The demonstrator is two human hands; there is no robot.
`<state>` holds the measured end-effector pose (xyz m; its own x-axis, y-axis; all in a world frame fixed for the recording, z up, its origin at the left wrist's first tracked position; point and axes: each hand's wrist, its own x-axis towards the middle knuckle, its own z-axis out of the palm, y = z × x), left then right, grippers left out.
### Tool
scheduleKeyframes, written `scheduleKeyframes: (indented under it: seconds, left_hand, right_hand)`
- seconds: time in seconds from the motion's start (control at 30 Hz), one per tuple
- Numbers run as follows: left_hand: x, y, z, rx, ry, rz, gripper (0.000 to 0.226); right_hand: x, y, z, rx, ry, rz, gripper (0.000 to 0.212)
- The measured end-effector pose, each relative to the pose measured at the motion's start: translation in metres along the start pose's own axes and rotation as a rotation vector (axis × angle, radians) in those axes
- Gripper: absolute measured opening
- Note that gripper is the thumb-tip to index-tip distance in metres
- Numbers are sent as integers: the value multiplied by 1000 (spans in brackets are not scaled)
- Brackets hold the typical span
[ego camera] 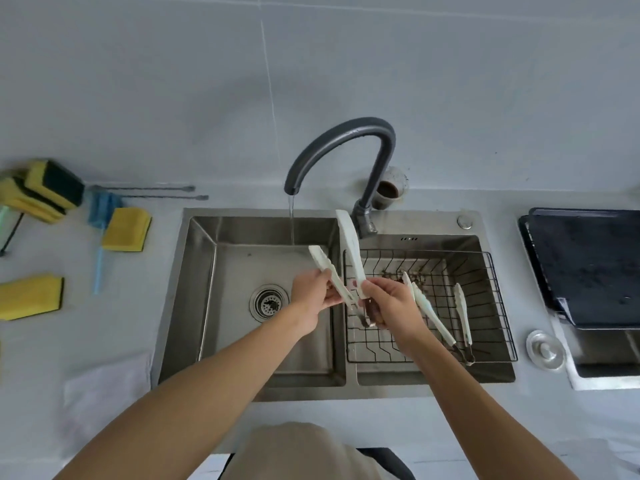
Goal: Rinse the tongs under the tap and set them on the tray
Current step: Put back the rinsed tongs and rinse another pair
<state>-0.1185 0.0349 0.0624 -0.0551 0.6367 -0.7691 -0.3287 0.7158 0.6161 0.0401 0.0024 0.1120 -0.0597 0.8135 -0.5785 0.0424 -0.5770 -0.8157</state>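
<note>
Over the sink's central divider, both hands grip splayed white tongs, left hand, right hand; tap stream at 11 o'clock, dark tray at 3 o'clock, wire basket between.

I've got both hands over the sink divider, left hand and right hand gripping a pair of white tongs spread in a V, just right of the tap stream. More tongs lie in the wire basket, dark tray off right
</note>
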Motion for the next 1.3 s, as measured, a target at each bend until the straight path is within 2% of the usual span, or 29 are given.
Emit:
scheduleKeyframes:
  seconds: [0.2,0.6,0.73,0.97,1.17,1.3]
  left_hand:
    - [6,26,-45,108,42,121,23]
    - [27,64,-69,161,-43,172,27]
    - [32,63,-70,128,-61,143,26]
    - [33,69,-67,124,-105,185,27]
    - [32,83,-65,96,-107,221,37]
    - [29,89,-68,106,-131,265,23]
  right_hand:
    - [19,1,50,-380,104,-126,29]
    - [37,2,89,-423,162,-120,43]
    - [41,7,87,-332,225,-54,39]
    - [42,6,85,-18,192,105,34]
    - [43,5,81,12,142,153,38]
    - [44,5,82,25,82,128,53]
